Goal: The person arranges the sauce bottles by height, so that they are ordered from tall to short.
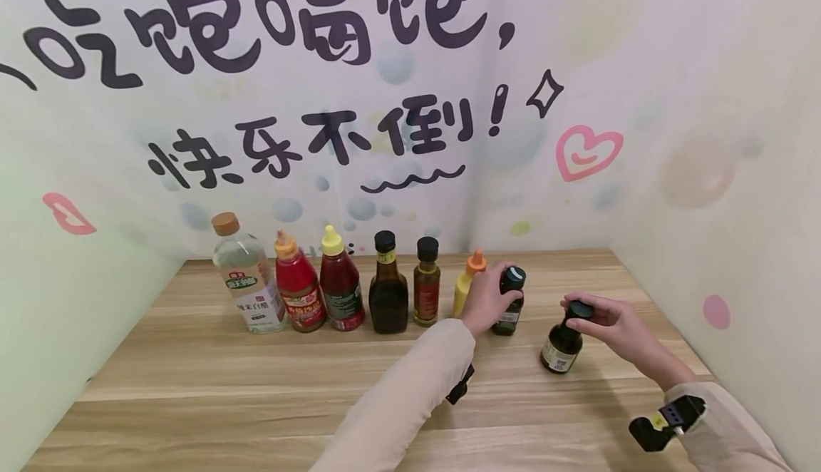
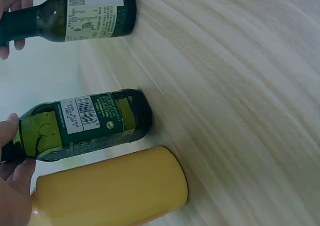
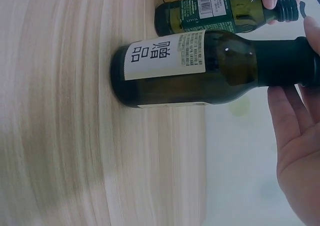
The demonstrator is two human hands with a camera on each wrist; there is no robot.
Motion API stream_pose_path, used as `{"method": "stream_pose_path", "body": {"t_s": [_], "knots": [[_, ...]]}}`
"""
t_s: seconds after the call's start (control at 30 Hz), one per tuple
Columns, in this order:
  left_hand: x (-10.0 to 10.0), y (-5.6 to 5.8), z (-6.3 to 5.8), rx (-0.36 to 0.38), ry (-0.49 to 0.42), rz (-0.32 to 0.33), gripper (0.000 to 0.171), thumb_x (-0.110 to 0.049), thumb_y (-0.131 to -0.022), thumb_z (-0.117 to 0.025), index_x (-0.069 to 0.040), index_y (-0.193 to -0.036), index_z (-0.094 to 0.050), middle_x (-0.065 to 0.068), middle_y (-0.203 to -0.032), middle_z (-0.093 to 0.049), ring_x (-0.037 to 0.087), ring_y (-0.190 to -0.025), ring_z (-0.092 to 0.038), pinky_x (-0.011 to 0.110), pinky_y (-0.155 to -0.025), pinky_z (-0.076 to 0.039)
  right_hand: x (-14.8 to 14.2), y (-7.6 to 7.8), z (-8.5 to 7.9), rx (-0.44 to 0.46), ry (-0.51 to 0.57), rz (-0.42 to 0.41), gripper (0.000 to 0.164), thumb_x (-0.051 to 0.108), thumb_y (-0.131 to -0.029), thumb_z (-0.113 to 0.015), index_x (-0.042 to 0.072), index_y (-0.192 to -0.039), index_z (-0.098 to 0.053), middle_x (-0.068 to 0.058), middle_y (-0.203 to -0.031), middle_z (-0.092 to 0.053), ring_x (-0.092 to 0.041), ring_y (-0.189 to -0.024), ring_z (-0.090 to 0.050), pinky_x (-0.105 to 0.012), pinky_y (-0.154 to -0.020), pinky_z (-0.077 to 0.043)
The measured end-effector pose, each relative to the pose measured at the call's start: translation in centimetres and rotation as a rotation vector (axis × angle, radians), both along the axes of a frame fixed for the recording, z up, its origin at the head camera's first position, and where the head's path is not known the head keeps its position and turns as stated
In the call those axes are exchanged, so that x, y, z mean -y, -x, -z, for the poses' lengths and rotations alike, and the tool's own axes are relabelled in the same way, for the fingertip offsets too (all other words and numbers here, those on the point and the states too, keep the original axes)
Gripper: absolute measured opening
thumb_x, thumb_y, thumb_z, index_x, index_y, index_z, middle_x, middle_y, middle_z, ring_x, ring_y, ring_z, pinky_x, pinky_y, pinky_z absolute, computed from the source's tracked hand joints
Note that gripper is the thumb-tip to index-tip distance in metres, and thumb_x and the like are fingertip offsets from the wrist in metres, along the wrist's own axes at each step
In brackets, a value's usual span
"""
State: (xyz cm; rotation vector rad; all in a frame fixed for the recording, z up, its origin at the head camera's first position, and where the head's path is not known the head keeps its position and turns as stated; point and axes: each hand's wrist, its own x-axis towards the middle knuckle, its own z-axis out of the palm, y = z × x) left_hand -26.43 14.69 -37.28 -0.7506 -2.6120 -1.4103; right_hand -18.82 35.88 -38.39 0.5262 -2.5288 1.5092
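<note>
My left hand [image 1: 489, 299] grips the neck of a small green glass bottle [image 2: 95, 121] with a barcode label and a dark cap. That bottle stands upright at the right end of the row, beside a yellow squeeze bottle [image 1: 461, 292] with an orange tip. Farther right and nearer me, my right hand [image 1: 612, 322] pinches the neck of a round dark bottle [image 1: 561, 347] just below its cap. In the right wrist view its pale label [image 3: 165, 55] faces the camera. Thumb and fingers lie on opposite sides of its dark green neck.
Leftward along the back of the wooden table [image 1: 256, 401] stand a clear vinegar bottle [image 1: 246, 279], two red sauce squeeze bottles [image 1: 300, 290], a dark sauce bottle [image 1: 388, 297] and a slim oil bottle [image 1: 426, 290]. A printed cloth wall [image 1: 398, 208] rises behind them.
</note>
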Motion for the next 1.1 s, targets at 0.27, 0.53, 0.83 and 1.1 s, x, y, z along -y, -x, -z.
{"method": "stream_pose_path", "body": {"t_s": [0.27, 0.53, 0.83, 1.1], "knots": [[-0.06, 0.06, 0.24, -0.055, 0.035, 0.007, 0.041, -0.012, -0.08, -0.066, -0.008, -0.118, -0.052, 0.007, -0.11, -0.06, 0.014, -0.095, -0.058, 0.02, -0.077, -0.046, 0.05, -0.06, 0.09, 0.007, 0.005, 0.011, 0.036, 0.005, -0.082, -0.061, -0.006, -0.116, -0.052, 0.017, -0.103, -0.059, -0.002, -0.09, -0.058, -0.02, -0.07, -0.049], [-0.34, 0.43, 0.23, -0.06, 0.093, -0.009, 0.042, -0.016, -0.08, -0.066, -0.009, -0.119, -0.052, 0.005, -0.108, -0.061, 0.013, -0.094, -0.058, 0.02, -0.077, -0.046, 0.21, 0.01, 0.21, -0.015, 0.017, 0.012, 0.034, 0.003, -0.082, -0.06, -0.007, -0.114, -0.052, 0.016, -0.102, -0.06, -0.002, -0.089, -0.058, -0.019, -0.069, -0.049], [-0.46, 0.39, 0.47, -0.063, 0.089, -0.027, 0.04, -0.017, -0.08, -0.066, -0.011, -0.117, -0.052, 0.005, -0.104, -0.062, 0.013, -0.09, -0.06, 0.018, -0.073, -0.047, 0.24, -0.07, 0.13, 0.003, 0.041, 0.007, 0.036, 0.003, -0.082, -0.061, -0.003, -0.116, -0.053, 0.015, -0.103, -0.06, -0.001, -0.09, -0.058, -0.018, -0.07, -0.049], [-0.44, 0.25, 0.65, -0.046, 0.048, -0.032, 0.04, -0.019, -0.081, -0.064, -0.012, -0.118, -0.051, 0.005, -0.101, -0.063, 0.012, -0.085, -0.06, 0.018, -0.069, -0.047, 0.27, -0.25, -0.06, 0.007, 0.035, -0.002, 0.04, 0.002, -0.081, -0.062, -0.001, -0.119, -0.052, 0.009, -0.105, -0.061, 0.0, -0.091, -0.057, -0.018, -0.069, -0.049]]}}
